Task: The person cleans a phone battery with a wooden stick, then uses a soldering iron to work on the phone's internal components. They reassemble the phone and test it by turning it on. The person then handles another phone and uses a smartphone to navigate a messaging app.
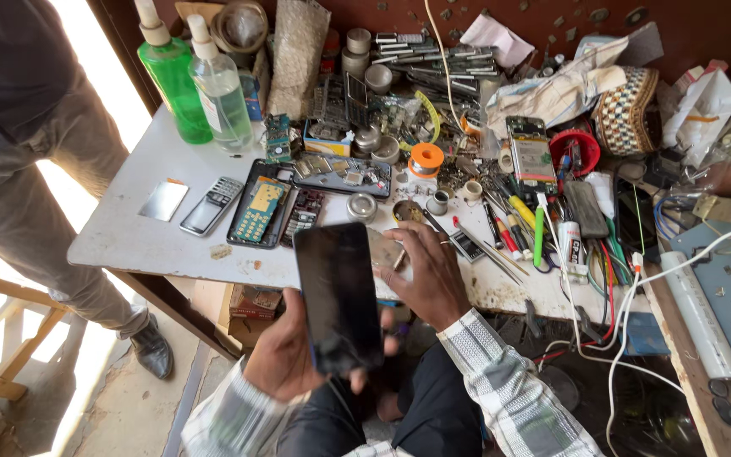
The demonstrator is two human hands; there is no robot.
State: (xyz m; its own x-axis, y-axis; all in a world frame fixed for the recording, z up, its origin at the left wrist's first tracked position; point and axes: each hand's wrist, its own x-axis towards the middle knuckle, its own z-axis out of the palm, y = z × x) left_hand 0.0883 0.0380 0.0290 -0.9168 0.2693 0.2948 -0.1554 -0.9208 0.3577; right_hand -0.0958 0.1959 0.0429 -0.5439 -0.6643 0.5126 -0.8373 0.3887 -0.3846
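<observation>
Phone: we hold a dark smartphone upright in front of us, its black screen facing up at us, just off the near edge of the white tabletop.
Left hand: our left hand wraps the phone's lower end from below, grip closed on it, fingertips showing at its right edge.
Right hand: our right hand rests palm down on the tabletop's near edge, just right of the phone; its fingers curl loosely over small parts, and we cannot tell whether they pinch anything.
Sleeves: we wear a pale checked shirt over dark trousers.
Left of tabletop: a small mirror-like plate, a silver keypad phone and an opened phone frame with a yellow-green board lie side by side.
Back left: a green liquid bottle and a clear liquid bottle stand upright together.
Middle: a solder spool and a dark tray of small parts.
Right: a bare phone board, a red round tub, screwdrivers and pens, white cables.
Bystander: another person's grey trouser leg and black shoe stand left of the tabletop.
</observation>
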